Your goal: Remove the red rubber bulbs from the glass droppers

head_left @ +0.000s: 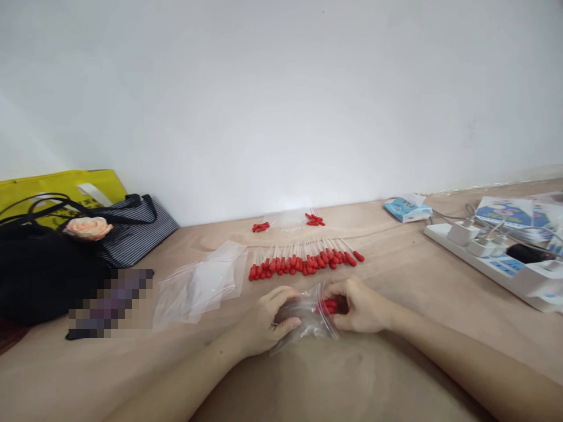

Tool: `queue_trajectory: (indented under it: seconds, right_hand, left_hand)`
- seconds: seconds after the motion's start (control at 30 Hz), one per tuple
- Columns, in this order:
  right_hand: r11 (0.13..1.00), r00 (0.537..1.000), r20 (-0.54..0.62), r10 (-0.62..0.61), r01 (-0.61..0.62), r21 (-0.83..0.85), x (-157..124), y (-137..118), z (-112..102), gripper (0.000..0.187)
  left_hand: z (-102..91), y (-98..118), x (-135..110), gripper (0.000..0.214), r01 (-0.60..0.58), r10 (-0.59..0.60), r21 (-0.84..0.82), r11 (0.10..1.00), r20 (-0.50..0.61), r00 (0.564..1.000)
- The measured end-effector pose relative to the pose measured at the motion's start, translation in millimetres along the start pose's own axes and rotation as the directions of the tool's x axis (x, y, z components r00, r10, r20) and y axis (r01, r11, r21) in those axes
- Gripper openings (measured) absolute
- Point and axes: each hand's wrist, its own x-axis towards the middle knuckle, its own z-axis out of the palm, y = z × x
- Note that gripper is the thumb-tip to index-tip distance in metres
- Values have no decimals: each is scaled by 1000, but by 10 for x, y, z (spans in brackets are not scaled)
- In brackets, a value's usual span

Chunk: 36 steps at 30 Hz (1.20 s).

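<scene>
Low in the middle, a clear zip-lock bag lies between my hands. My left hand is closed on its left part, thumb and fingers pinching the plastic. At the bag's mouth, my right hand is closed around several droppers with red bulbs; their bulbs show at the opening and their thin stems point into the bag. The right fingertips are partly hidden by the plastic. Just beyond my hands lies a row of red-bulbed droppers, clear stems pointing toward the wall.
Flat zip-lock bags overlap left of the row. Near the wall lies a filled bag with red bulbs at both ends. At right are a tissue pack, a power strip and printed packets. Bags crowd the left.
</scene>
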Motion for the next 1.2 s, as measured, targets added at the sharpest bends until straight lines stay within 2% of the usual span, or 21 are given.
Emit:
queue_trajectory:
  seconds: [0.13,0.23,0.33,0.43,0.53,0.6,0.67,0.73,0.8,0.93,1.0,1.03,1.1,1.2]
  right_hand:
    - [968,998,-24,65,-58,246,0,159,-45,30]
    - [879,992,-16,124,-103,466,19,227,-15,31]
    - [769,987,45,157,-150,621,36,237,1,29]
    - [707,978,104,183,-205,676,15,279,-89,30]
    - [728,975,73,211,-206,654,-62,393,-305,28]
    - [744,967,-1,254,-195,639,-124,486,-484,26]
    - [750,938,-134,319,-164,640,-172,576,-646,23]
    - [737,877,-279,392,-117,666,-188,661,-750,22]
    - [725,789,-405,462,-73,685,-168,739,-777,23]
    - [782,609,-607,511,-35,623,-54,824,-637,26]
    - [828,558,-664,498,-80,555,13,818,-529,27]
    - [850,547,-683,484,-109,515,45,808,-477,28]
    - [896,554,-714,428,-157,416,103,790,-391,29]
    - [965,610,-749,260,-180,188,163,794,-316,30]
  left_hand:
    - [2,-10,7,35,-9,9,8,1000,4,1000]
    - [0,-9,5,39,-5,5,14,1000,10,1000]
    - [-22,16,-5,51,13,-15,27,1000,87,996]
    - [-52,48,-18,61,53,-62,53,997,184,981]
    - [-70,67,-26,63,73,-85,63,995,218,972]
    - [-74,72,-31,65,73,-84,61,995,207,975]
    - [-73,74,-39,67,84,-93,56,995,184,978]
    - [-67,72,-50,62,108,-115,50,993,166,979]
    - [-55,65,-60,50,126,-130,41,991,149,980]
    - [-29,54,-59,33,102,-104,23,994,105,989]
    - [-24,59,-49,34,94,-96,20,995,96,991]
    - [-25,65,-44,36,94,-96,21,995,94,991]
    - [-31,81,-37,39,97,-99,23,995,94,991]
    - [-40,101,-37,42,98,-99,13,995,91,991]
